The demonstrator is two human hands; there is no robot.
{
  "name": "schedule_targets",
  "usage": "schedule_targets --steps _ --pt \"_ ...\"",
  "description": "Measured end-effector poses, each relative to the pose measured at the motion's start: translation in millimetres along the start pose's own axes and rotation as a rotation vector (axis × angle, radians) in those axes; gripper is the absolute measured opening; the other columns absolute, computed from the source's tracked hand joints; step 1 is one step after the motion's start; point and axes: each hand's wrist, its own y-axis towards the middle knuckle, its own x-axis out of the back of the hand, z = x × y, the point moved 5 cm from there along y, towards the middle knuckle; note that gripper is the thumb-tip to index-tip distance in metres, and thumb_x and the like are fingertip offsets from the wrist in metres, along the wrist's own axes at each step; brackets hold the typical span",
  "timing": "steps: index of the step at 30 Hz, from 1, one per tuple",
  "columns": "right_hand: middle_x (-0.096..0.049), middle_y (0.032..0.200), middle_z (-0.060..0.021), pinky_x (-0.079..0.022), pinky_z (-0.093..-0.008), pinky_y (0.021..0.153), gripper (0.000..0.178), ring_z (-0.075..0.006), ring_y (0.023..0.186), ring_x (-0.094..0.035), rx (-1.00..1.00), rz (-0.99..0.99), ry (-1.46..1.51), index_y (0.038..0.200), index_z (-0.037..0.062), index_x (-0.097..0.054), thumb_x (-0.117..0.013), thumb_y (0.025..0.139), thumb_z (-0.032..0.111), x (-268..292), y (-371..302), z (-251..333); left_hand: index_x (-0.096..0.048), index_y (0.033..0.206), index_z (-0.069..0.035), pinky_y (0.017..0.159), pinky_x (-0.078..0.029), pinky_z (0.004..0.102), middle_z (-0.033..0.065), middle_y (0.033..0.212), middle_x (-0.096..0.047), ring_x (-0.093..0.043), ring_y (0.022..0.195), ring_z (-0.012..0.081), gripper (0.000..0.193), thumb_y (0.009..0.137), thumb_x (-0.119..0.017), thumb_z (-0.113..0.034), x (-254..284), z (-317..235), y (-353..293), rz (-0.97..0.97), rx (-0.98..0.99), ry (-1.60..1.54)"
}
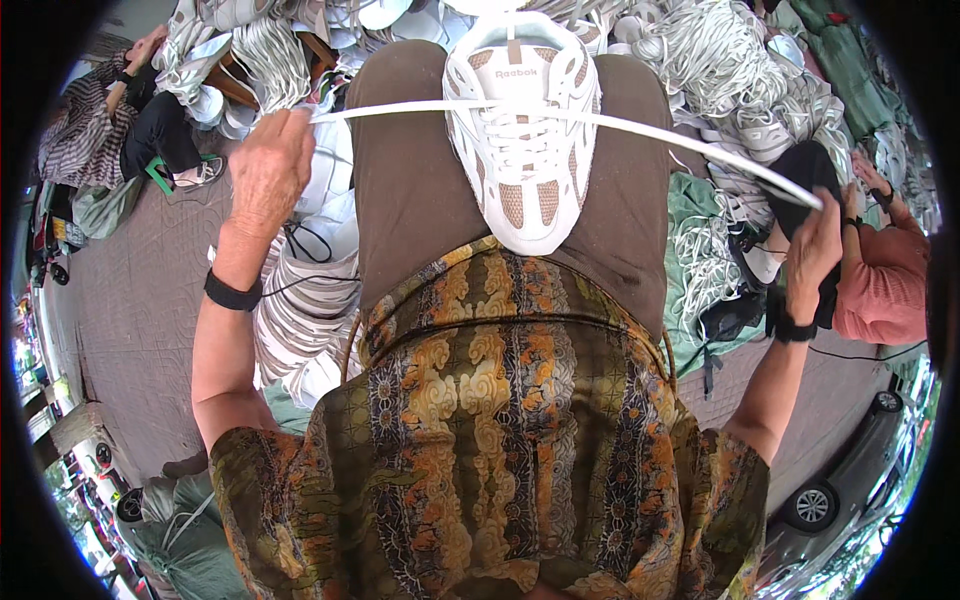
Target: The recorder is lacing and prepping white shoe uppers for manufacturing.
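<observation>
Head: white shoe point(523, 150), lettered tongue point(516, 78)

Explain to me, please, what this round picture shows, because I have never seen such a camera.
There is no machine here, only a person with bare hands. The picture comes from a fisheye camera worn on the head, looking down, so straight edges bend near the rim. A white and beige shoe rests on the person's lap, its toe toward the body. The left hand and right hand each hold the white lace, drawn out to both sides. Around lie bundles of laces and stacked pale shoes or shoe parts. Other people sit near the picture's edges.
</observation>
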Motion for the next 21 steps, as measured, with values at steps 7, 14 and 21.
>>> schedule_targets --steps 7,14,21 --pt "-0.066 0.102 -0.0153 -0.051 -0.0346 0.08 0.02 -0.0317 0.091 -0.065 -0.048 0.002 -0.101 0.116 0.0033 -0.058 -0.049 0.098 0.003 21.5 -77.5 -38.7 -0.053 0.089 -0.005 0.056 -0.05 0.0443 0.0166 0.075 -0.063 -0.066 0.067 0.0358 0.005 0.09 -0.056 -0.009 -15.3 59.6 -35.2 0.157 0.2 0.206" --pt "-0.067 0.098 -0.0152 -0.051 -0.0345 0.08 0.02 -0.0288 0.089 -0.066 -0.28 0.075 -0.066 0.115 0.0038 -0.06 -0.047 0.103 0.012 0.9 -102.1 -102.0 -0.057 0.099 -0.004 0.056 -0.051 0.0483 0.0218 0.076 -0.066 -0.067 0.068 0.0394 0.01 0.095 -0.049 -0.009 -14.0 124.7 -96.5 0.288 0.333 0.32" --pt "-0.065 0.088 -0.0012 -0.047 -0.0217 0.064 0.025 -0.0066 0.073 -0.057 -0.359 0.117 0.54 0.122 0.0006 -0.063 -0.051 0.102 0.009 -34.9 -71.1 -30.1 -0.061 0.102 -0.002 0.06 -0.053 0.0503 0.0252 0.077 -0.065 -0.067 0.072 0.0421 0.016 0.096 -0.048 -0.01 -36.7 143.0 -128.0 0.255 0.321 0.243"
